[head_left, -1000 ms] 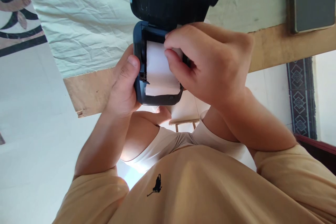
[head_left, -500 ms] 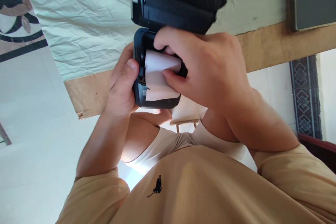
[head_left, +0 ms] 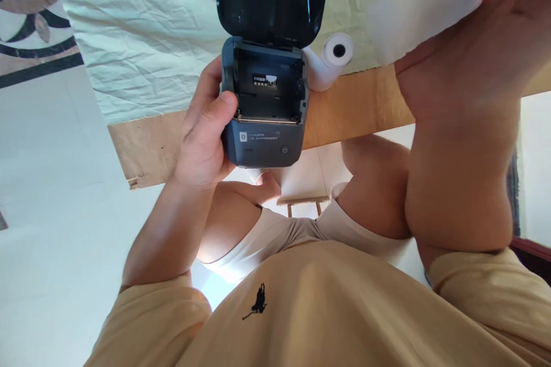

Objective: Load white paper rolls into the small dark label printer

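While left hand [head_left: 202, 137] grips the open printer [head_left: 264, 97], right hand [head_left: 482, 40] pinches paper strip [head_left: 426, 3]; roll [head_left: 333, 57] lies beside; keep printer level, strip untwisted.

Bright soft daylight, faint shadows, raised right hand [head_left: 473, 51] close and blurred, paper strip [head_left: 424, 8] overexposed, edges stretched

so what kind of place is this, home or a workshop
Most likely a room in a home, not a workshop. A wooden table carries a wrinkled pale cloth, and patterned tile shows at the upper left. The left hand holds a small open printer over the table's edge.
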`<state>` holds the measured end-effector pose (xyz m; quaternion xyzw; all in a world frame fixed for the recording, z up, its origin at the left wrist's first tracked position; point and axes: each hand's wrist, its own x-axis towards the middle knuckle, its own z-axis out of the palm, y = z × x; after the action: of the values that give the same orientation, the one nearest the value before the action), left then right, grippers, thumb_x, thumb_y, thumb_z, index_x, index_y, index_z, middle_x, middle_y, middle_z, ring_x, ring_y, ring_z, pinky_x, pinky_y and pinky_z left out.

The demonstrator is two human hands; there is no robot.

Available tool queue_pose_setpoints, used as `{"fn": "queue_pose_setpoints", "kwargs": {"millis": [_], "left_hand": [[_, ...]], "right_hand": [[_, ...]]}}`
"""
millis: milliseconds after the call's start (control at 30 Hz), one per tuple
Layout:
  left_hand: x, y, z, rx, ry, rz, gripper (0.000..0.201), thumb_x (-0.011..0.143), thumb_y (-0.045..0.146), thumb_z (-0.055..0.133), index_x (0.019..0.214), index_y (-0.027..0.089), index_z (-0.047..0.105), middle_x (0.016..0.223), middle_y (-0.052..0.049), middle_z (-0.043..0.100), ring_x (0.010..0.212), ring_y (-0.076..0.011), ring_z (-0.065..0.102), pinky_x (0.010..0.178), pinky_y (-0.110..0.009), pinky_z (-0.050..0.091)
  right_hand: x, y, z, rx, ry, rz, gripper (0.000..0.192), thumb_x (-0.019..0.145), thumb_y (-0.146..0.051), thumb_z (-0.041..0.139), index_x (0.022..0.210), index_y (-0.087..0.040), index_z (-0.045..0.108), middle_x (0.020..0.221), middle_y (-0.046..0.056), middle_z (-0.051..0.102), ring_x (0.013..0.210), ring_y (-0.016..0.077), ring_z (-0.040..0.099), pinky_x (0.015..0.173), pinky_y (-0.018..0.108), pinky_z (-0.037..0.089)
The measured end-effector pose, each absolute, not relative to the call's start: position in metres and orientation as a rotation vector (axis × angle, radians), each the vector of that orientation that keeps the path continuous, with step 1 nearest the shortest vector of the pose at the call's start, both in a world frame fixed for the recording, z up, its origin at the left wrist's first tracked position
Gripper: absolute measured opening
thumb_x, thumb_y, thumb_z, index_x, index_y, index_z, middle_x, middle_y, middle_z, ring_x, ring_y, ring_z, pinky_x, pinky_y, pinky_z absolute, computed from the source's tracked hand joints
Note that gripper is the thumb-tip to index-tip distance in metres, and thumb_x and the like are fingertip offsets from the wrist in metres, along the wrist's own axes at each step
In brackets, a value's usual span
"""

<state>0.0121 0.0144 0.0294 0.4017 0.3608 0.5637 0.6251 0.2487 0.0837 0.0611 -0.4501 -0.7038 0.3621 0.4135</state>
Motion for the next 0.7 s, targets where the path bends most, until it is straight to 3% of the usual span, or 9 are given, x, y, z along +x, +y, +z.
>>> {"fn": "queue_pose_setpoints", "kwargs": {"millis": [133,267,367,500,633,700], "left_hand": [[0.011,0.015,0.028,0.938,0.807,1.289,0.046,0.083,0.045,0.055,0.118,0.016,0.049,0.104,-0.004,0.063,0.111,-0.0222,0.062,0.090,-0.039,0.058],[0.012,0.014,0.029,0.931,0.835,1.288,0.044,0.084,0.043,0.054,0.118,0.016,0.049,0.105,-0.005,0.062,0.092,-0.0169,0.065,0.073,-0.030,0.058],[0.011,0.013,0.029,0.955,0.858,1.275,0.047,0.081,0.046,0.057,0.118,0.018,0.051,0.105,-0.004,0.060,0.093,-0.0178,0.065,0.066,-0.025,0.055],[0.007,0.016,0.021,0.975,0.791,1.298,0.045,0.084,0.045,0.053,0.119,0.018,0.050,0.105,-0.004,0.061,0.098,-0.0186,0.065,0.071,-0.028,0.057],[-0.003,0.024,0.009,1.135,0.591,1.262,0.053,0.081,0.047,0.056,0.123,0.016,0.046,0.105,-0.004,0.062,0.109,-0.0239,0.063,0.079,-0.039,0.060],[-0.005,0.027,0.005,1.188,0.538,1.250,0.056,0.080,0.048,0.056,0.125,0.016,0.045,0.107,-0.004,0.062,0.116,-0.0257,0.060,0.083,-0.043,0.060]], "right_hand": [[0.240,0.078,0.054,-1.067,-1.078,1.281,0.036,0.075,-0.005,0.026,0.101,-0.006,0.051,0.084,0.005,0.050,0.072,0.0031,0.044,0.070,0.020,0.038],[0.232,0.073,0.054,-1.033,-1.063,1.195,0.033,0.065,-0.003,0.042,0.097,-0.009,0.051,0.078,0.002,0.051,0.069,0.0037,0.048,0.065,0.021,0.041],[0.238,0.076,0.058,-1.072,-0.943,1.242,0.020,0.075,-0.007,0.039,0.088,-0.014,0.052,0.073,-0.002,0.051,0.068,0.0025,0.049,0.069,0.023,0.041],[0.249,0.080,0.059,-1.220,-0.784,1.369,0.037,0.085,-0.019,0.022,0.080,-0.017,0.059,0.070,-0.007,0.049,0.068,0.0023,0.049,0.063,0.028,0.028],[0.250,0.081,0.047,-1.203,-0.795,1.307,0.022,0.063,-0.022,0.038,0.079,-0.019,0.053,0.068,-0.004,0.044,0.054,0.0036,0.045,0.047,0.021,0.021],[0.249,0.080,0.038,-1.169,-0.903,1.244,0.034,0.049,-0.017,0.041,0.083,-0.021,0.047,0.068,-0.003,0.042,0.051,0.0054,0.042,0.039,0.020,0.020]]}}
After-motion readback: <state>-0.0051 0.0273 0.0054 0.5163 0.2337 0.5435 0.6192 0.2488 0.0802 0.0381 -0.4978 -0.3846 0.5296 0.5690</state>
